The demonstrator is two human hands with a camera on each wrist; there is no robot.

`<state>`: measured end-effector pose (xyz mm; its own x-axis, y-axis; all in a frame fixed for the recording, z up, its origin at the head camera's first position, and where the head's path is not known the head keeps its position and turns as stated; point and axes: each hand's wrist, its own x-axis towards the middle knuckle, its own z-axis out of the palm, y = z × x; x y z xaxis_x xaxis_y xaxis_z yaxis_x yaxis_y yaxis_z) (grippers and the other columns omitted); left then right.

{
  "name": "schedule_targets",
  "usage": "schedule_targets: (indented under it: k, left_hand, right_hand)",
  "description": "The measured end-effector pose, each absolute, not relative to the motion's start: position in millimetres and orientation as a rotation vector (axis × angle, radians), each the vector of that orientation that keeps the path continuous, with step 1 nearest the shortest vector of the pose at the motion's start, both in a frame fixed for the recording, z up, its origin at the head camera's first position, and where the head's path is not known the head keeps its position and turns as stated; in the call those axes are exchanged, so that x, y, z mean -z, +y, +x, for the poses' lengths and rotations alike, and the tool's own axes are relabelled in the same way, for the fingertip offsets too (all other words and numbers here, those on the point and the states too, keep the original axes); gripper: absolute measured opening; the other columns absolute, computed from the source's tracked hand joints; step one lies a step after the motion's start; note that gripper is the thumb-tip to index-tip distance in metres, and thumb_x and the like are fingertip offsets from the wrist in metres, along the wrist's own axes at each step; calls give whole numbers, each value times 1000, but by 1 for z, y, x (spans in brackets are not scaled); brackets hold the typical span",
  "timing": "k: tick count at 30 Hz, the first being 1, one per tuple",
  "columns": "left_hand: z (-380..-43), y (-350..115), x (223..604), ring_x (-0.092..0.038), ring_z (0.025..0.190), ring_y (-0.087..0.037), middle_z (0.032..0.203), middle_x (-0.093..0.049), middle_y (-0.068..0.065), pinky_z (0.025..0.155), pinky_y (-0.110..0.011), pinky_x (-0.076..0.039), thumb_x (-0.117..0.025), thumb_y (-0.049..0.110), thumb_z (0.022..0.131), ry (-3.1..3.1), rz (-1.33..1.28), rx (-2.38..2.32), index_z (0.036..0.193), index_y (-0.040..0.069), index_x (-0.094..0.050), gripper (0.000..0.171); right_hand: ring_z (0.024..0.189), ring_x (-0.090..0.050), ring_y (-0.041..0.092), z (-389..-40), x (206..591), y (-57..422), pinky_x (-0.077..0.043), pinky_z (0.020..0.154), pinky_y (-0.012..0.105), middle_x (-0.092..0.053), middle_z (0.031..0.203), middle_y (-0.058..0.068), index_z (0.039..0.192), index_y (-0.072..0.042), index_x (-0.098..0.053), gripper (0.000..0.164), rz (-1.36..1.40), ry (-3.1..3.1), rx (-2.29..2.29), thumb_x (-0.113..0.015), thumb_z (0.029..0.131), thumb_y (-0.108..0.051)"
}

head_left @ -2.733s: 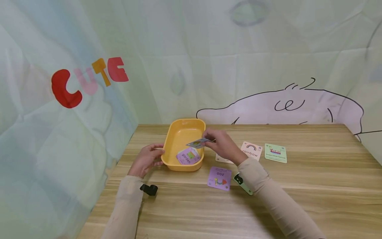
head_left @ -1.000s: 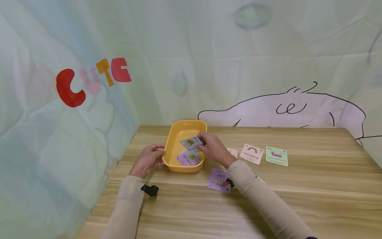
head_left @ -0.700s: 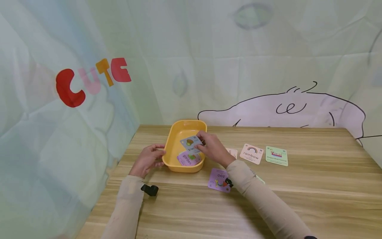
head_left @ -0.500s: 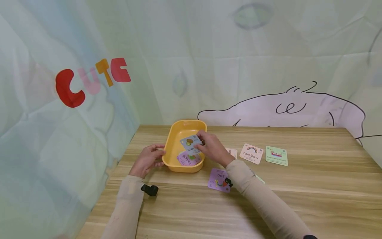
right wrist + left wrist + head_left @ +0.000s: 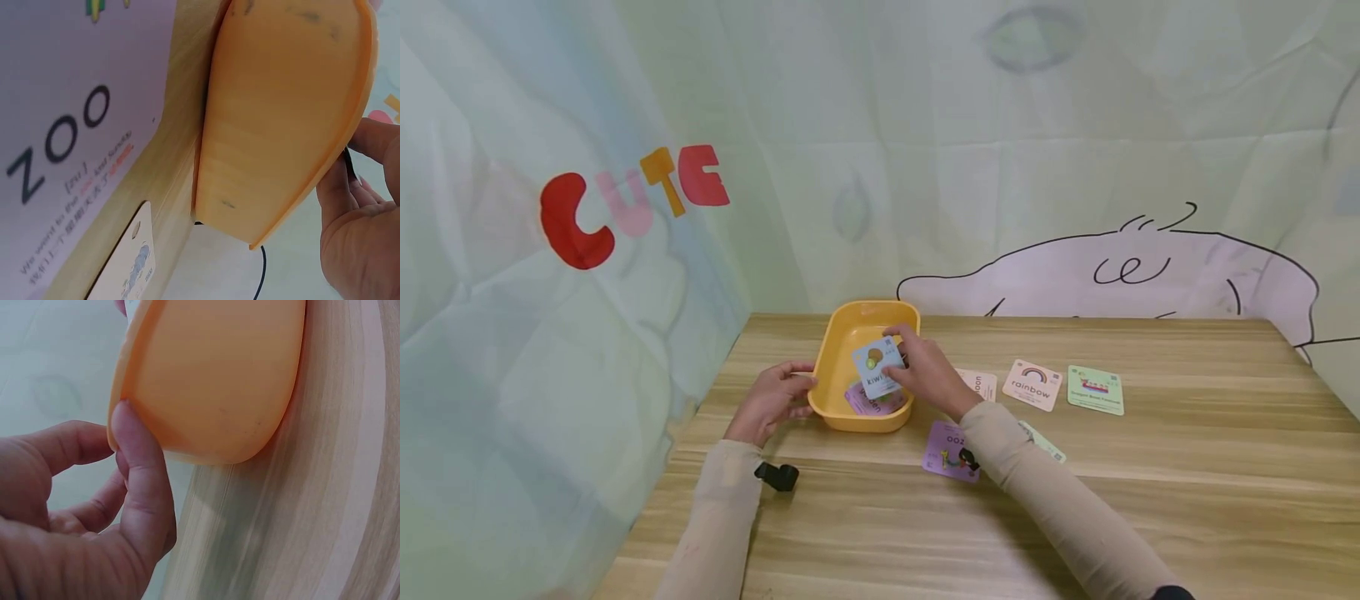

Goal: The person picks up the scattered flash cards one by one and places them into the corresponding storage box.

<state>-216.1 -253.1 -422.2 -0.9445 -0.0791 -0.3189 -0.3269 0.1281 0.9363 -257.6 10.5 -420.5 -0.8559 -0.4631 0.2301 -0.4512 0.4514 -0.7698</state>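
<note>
My left hand (image 5: 769,403) pinches the left rim of a yellow plastic bin (image 5: 837,354) between thumb and fingers. The left wrist view shows this left hand (image 5: 119,494) close up at the bin's rim (image 5: 115,406). My right hand (image 5: 931,372) holds a light blue kiwi flash card (image 5: 870,364) by its right side, tilted face-up over the bin. Beneath it a purple garden card (image 5: 863,403) lies in the bin, partly covered. From the right wrist, my right hand (image 5: 362,200) shows beyond the bin's wall (image 5: 281,125), with only a dark edge of the card visible.
Right of the bin lie a purple zoo card (image 5: 942,454), a partly hidden pale card (image 5: 983,383), a rainbow card (image 5: 1032,386) and a green Dragon Boat Festival card (image 5: 1096,392). Another green card (image 5: 1047,443) is mostly under the right forearm. A printed curtain (image 5: 850,125) stands behind the wooden table (image 5: 865,533).
The kiwi card, seen nearly edge-on at first, has turned its face to the head camera and swung more upright, covering more of the garden card. The left hand stays on the bin.
</note>
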Motion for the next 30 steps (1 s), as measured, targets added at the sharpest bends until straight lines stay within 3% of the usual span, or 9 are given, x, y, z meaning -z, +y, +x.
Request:
schedule_targets:
  k: [15, 30]
  left_hand:
    - [-217, -254, 424, -64, 89, -19, 121, -60, -14, 66, -25, -59, -62, 10, 100, 2221, -431, -1899, 137, 5, -56, 38]
    - [-217, -253, 423, -63, 88, -19, 123, -60, -16, 67, -25, -59, -62, 11, 100, 2235, -418, -1886, 138, 3, -56, 38]
  right_hand:
    - [90, -69, 17, -260, 422, 10, -58, 76, 28, -74, 106, 12, 143, -5, -45, 60, -793, 2671, 1372, -75, 92, -11]
    - [77, -64, 14, -266, 425, 8, -52, 63, 23, -71, 91, 5, 139, -5, -51, 59, -691, 2664, 1414, -80, 89, -13]
